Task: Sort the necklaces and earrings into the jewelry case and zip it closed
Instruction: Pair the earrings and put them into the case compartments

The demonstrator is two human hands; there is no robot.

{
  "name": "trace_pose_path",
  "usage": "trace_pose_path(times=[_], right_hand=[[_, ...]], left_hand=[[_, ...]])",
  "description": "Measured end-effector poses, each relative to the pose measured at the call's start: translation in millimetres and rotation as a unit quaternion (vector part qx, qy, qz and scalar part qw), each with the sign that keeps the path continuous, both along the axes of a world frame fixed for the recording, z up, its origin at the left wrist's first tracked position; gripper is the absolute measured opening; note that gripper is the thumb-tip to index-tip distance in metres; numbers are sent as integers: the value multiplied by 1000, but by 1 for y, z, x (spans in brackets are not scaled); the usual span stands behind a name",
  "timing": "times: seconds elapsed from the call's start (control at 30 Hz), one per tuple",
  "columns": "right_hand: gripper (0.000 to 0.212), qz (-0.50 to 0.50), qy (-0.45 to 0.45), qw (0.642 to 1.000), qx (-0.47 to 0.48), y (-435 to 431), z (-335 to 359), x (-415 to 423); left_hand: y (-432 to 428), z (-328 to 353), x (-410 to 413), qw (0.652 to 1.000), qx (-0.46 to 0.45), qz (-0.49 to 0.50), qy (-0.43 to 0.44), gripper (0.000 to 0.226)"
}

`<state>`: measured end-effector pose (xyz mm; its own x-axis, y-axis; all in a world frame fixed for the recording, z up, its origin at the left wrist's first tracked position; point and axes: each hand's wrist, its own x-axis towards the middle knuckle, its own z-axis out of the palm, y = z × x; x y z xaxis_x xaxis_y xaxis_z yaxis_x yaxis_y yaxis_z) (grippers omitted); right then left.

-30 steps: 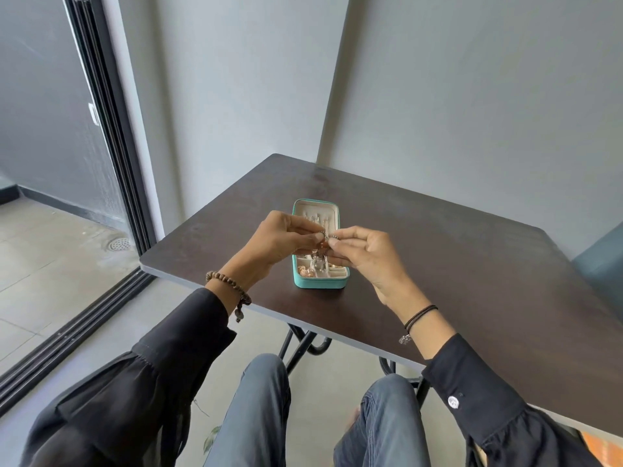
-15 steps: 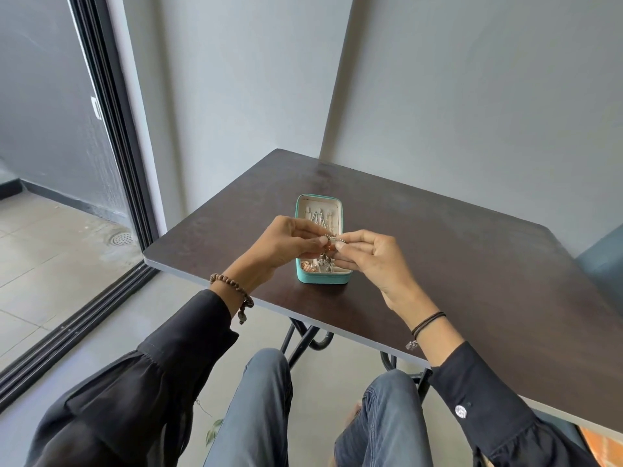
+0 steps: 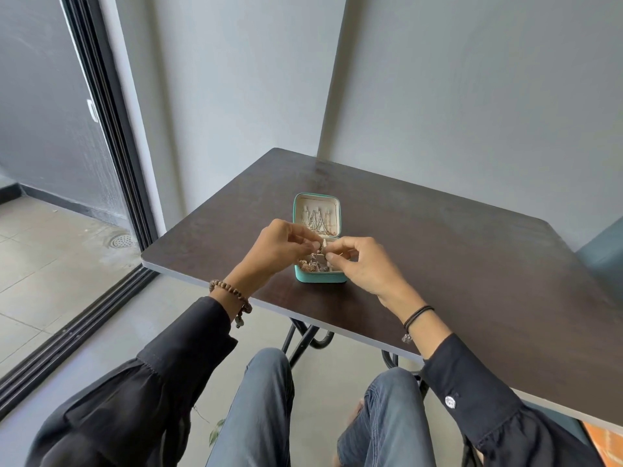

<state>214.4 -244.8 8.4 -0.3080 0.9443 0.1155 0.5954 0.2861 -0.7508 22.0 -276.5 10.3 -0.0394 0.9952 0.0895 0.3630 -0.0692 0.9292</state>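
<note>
**Small piece pinched above the open jewelry case**

Curled fingertips of the left hand and right hand pinch the piece, which is too small to identify. Below them the teal case lies open on the dark table, with necklaces in its lid.

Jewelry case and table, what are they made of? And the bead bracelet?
Jewelry case: teal, smooth outside, maybe faux leather; cream soft-looking lining, perhaps velvet.
Table: dark brown wood-look top with pale edge, likely laminate.
Bead bracelet: round matte brown beads, probably wood.
</note>
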Motion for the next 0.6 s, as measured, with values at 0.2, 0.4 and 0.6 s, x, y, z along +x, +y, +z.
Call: trace_pose_path(times=[0.2, 0.4, 0.6], right_hand=[[16, 0, -21, 999, 44, 1, -2, 1], [10, -13, 28, 999, 42, 2, -6, 8], [10, -12, 46, 999, 28, 1, -5, 11]], left_hand=[[0, 1, 4, 1000, -2, 12, 28, 9], [1, 6, 12, 999, 21, 14, 40, 6], [2, 9, 15, 994, 26, 32, 97, 8]])
